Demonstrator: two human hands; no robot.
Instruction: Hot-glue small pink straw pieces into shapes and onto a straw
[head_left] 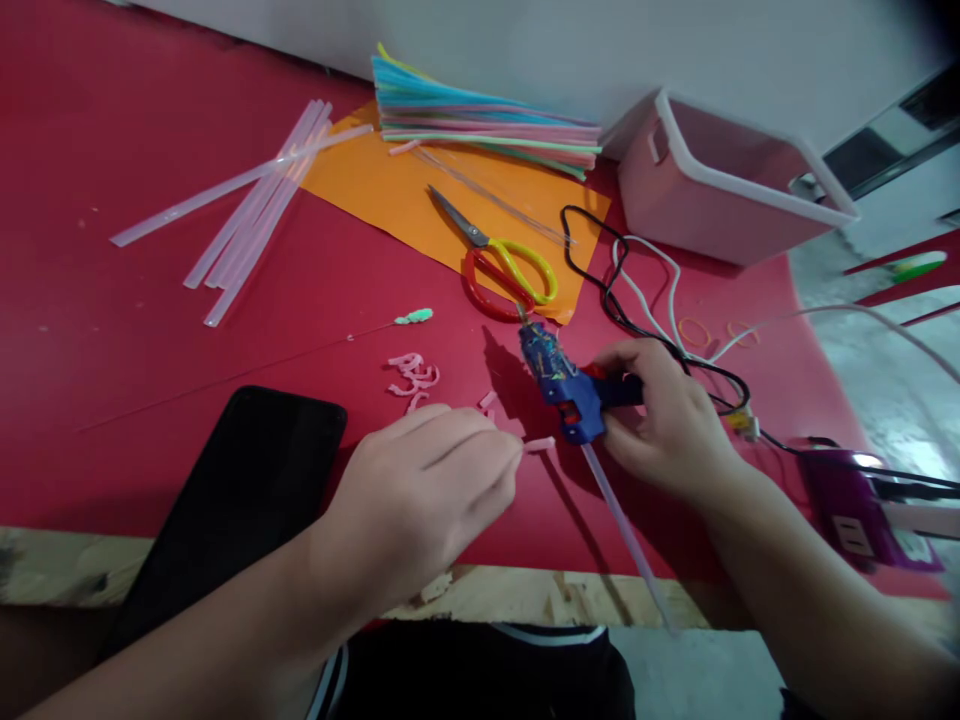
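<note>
Black phone (244,490) over bench's (75,330) front edge, left side; pink bin (686,205) back-right corner; purple power strip (823,495) front-right.

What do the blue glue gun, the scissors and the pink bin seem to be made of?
Glue gun: probably hard plastic, judging by its moulded blue body. Scissors: blades likely metal, dark grey with some sheen; loops perhaps plastic, glossy red and yellow. Bin: likely satin plastic, with thick rim and handle cutout.

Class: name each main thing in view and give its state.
Scissors, closed
Glue gun, held in right hand, stick loaded
Pink strip, held in left hand
Bin, upright, lidless
Phone, flat, unlit
Glue sticks, loose, crossed
Pipe cleaners, bunched
Paper, flat
</note>
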